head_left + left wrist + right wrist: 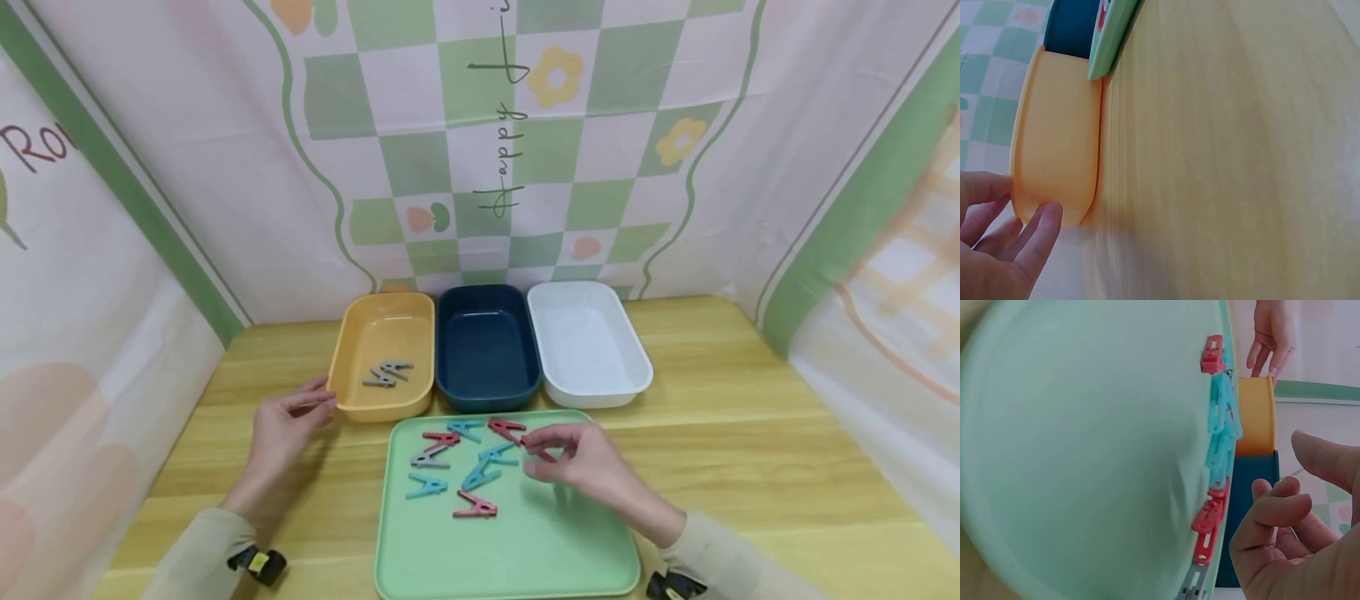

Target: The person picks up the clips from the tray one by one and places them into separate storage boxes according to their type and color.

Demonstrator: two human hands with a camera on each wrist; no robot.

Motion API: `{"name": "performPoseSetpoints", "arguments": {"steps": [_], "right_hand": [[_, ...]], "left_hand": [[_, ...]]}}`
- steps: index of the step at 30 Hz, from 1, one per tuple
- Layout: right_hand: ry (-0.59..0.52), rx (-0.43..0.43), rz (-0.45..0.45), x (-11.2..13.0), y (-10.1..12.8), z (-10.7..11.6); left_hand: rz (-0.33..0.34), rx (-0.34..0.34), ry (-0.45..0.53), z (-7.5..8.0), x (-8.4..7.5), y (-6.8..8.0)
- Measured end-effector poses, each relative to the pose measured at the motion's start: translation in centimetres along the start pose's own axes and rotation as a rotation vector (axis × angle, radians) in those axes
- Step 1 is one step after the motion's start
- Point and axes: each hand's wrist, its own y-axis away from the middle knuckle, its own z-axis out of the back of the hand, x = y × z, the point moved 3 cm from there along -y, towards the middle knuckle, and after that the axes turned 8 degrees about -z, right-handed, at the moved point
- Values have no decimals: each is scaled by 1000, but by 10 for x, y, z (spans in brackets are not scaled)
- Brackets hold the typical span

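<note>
My left hand (288, 429) touches the near left corner of the yellow bin (382, 412) with extended fingers. In the left wrist view, its fingertips (1052, 212) rest against the bin's outer wall. Two grey clothespins (380, 378) lie in that bin. My right hand (585, 467) hovers over the upper right of the green tray (510, 567), its fingers at a red clothespin (542, 451). In the right wrist view, thumb and fingers stand apart with nothing visible between them. Blue clothespins (427, 485), red clothespins (476, 505) and a grey clothespin (429, 458) lie on the tray.
A dark blue bin (487, 403) and a white bin (600, 392) stand beside the yellow one, in a row behind the tray. All are on a wooden table (750, 467). A patterned cloth (525, 167) hangs behind the table.
</note>
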Motion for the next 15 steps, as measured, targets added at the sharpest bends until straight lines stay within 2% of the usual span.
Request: {"name": "performPoseSetpoints", "arguments": {"steps": [10, 15], "right_hand": [[42, -1, 26, -4, -4, -14], [60, -17, -21, -5, -5, -18]], "left_hand": [[-14, -9, -1, 1, 3, -1], [-19, -11, -5, 0, 4, -1]]}}
